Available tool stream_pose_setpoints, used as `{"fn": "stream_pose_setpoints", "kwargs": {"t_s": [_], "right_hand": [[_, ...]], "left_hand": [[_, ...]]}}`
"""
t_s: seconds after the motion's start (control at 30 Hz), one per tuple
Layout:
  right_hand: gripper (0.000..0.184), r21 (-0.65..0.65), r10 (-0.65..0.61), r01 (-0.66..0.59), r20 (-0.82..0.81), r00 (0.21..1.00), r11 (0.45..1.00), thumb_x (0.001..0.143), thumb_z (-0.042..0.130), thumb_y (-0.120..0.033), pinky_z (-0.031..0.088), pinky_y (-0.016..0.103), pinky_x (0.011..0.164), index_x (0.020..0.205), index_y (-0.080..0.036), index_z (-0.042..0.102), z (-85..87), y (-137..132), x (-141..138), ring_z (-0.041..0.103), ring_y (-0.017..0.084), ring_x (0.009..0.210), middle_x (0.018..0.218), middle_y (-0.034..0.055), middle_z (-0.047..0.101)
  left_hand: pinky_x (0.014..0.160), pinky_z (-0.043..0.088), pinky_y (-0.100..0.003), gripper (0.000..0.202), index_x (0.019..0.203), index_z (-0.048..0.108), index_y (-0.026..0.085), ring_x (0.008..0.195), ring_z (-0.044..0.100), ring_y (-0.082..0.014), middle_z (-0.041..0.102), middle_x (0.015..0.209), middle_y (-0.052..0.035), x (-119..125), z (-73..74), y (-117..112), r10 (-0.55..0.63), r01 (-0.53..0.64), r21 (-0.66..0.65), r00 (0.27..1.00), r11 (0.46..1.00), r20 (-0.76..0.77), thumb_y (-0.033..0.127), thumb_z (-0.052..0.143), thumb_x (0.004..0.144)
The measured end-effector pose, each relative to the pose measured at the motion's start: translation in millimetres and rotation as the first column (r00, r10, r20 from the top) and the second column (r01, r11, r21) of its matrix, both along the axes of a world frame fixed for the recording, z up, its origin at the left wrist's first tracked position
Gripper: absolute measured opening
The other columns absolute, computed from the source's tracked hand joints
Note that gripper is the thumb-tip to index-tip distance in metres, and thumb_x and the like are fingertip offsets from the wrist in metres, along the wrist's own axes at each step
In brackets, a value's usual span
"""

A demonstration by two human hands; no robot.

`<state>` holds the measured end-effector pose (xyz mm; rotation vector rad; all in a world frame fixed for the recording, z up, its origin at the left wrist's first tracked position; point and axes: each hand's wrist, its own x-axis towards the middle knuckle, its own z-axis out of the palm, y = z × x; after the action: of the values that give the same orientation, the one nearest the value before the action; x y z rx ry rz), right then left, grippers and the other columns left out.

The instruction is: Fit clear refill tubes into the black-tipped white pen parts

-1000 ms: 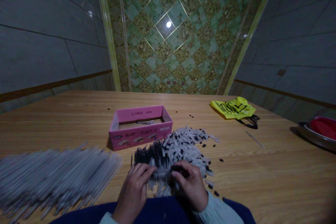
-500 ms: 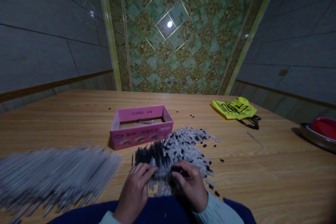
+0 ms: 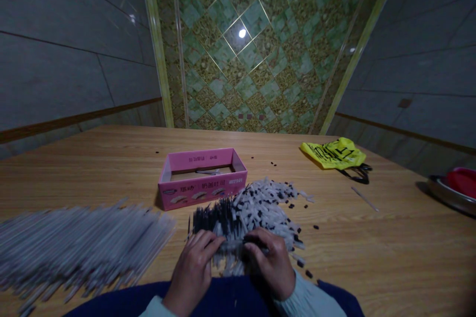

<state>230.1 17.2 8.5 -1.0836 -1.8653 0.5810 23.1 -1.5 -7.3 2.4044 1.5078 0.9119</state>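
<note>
Grip status: left hand (image 3: 193, 270) and right hand (image 3: 273, 262) are both closed in fingertip pinches on one thin tube (image 3: 232, 245), held level between them at the near edge of the worktop (image 3: 372, 257), against the heap (image 3: 260, 205) of small pieces at 12 o'clock. Recommended, by judgement: pinch close to the tube's ends, press along its axis, and avoid bending it. Tube stack (image 3: 82, 242) lies at 9 o'clock; box (image 3: 201, 190) at 11 o'clock.

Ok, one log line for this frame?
left hand: grips thin tube | right hand: grips its other end | below: pile of white and black pieces | left: long grey tubes | behind: pink box
</note>
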Motion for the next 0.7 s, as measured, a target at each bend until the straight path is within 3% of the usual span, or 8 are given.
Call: {"fn": "stream_pose_setpoints", "kwargs": {"t_s": [0.2, 0.37, 0.43, 0.53, 0.57, 0.7], "right_hand": [[0.011, -0.027, -0.023, 0.024, 0.060, 0.998, 0.999, 0.082, 0.053, -0.021, 0.039, 0.022, 0.064, 0.079, -0.017, 0.063, -1.0, 1.4, -2.6, 0.058, 0.015, 0.071, 0.073, 0.0021, 0.063], [0.042, -0.061, -0.080, 0.097, 0.238, 0.968, 0.993, 0.091, 0.040, -0.035, 0.028, 0.024, 0.052, 0.054, -0.017, 0.051, -6.1, 2.1, -1.9, 0.048, 0.012, 0.052, 0.051, -0.0011, 0.048], [0.036, -0.053, -0.067, 0.081, 0.227, 0.972, 0.995, 0.090, 0.043, -0.037, 0.029, 0.023, 0.054, 0.063, -0.017, 0.055, -4.9, 1.7, -0.7, 0.050, 0.013, 0.056, 0.057, -0.0004, 0.052], [0.020, 0.007, -0.011, 0.010, 0.176, 0.984, 1.000, 0.085, 0.052, -0.035, 0.034, 0.023, 0.063, 0.090, -0.017, 0.058, -2.1, 1.0, 0.8, 0.056, 0.016, 0.074, 0.079, 0.0031, 0.061], [0.019, 0.019, -0.003, 0.000, 0.187, 0.982, 1.000, 0.085, 0.051, -0.034, 0.034, 0.023, 0.064, 0.091, -0.017, 0.058, -1.8, 0.9, 1.2, 0.056, 0.016, 0.076, 0.081, 0.0035, 0.061], [0.039, -0.008, -0.060, 0.065, 0.311, 0.949, 0.998, 0.092, 0.038, -0.035, 0.029, 0.024, 0.057, 0.060, -0.017, 0.053, -3.0, 0.5, 2.5, 0.052, 0.014, 0.059, 0.058, 0.0009, 0.052]], "left_hand": [[0.084, 0.041, -0.044, 0.059, 0.108, 0.061, 0.022, 0.094, 0.049, -0.0239, 0.059, 0.099, -0.0073, 0.5, -2.5, 0.0, -0.008, 0.008, 0.016, 1.000, 1.000, 0.009, -0.007, 0.035, 0.064], [0.087, 0.040, -0.044, 0.060, 0.109, 0.060, 0.023, 0.095, 0.049, -0.0236, 0.059, 0.099, -0.0071, 0.0, -5.8, 0.2, -0.025, 0.025, 0.041, 1.000, 0.999, 0.014, -0.008, 0.035, 0.064], [0.088, 0.039, -0.045, 0.060, 0.109, 0.060, 0.023, 0.095, 0.050, -0.0234, 0.059, 0.099, -0.0069, -0.8, -6.1, 0.6, -0.015, 0.014, 0.045, 1.000, 0.999, 0.016, -0.007, 0.035, 0.064], [0.086, 0.040, -0.044, 0.060, 0.109, 0.060, 0.023, 0.094, 0.050, -0.0234, 0.059, 0.098, -0.0067, -1.3, -5.7, 1.0, -0.009, 0.008, 0.035, 1.000, 0.999, 0.012, -0.007, 0.036, 0.063], [0.085, 0.040, -0.044, 0.060, 0.109, 0.060, 0.023, 0.094, 0.050, -0.0234, 0.059, 0.098, -0.0066, -1.2, -5.5, 1.0, -0.011, 0.010, 0.034, 1.000, 0.999, 0.012, -0.007, 0.036, 0.063], [0.083, 0.041, -0.043, 0.058, 0.107, 0.061, 0.023, 0.094, 0.050, -0.0235, 0.060, 0.098, -0.0066, -0.5, -4.8, 0.6, -0.019, 0.018, 0.037, 1.000, 0.999, 0.020, -0.007, 0.036, 0.065]]}}
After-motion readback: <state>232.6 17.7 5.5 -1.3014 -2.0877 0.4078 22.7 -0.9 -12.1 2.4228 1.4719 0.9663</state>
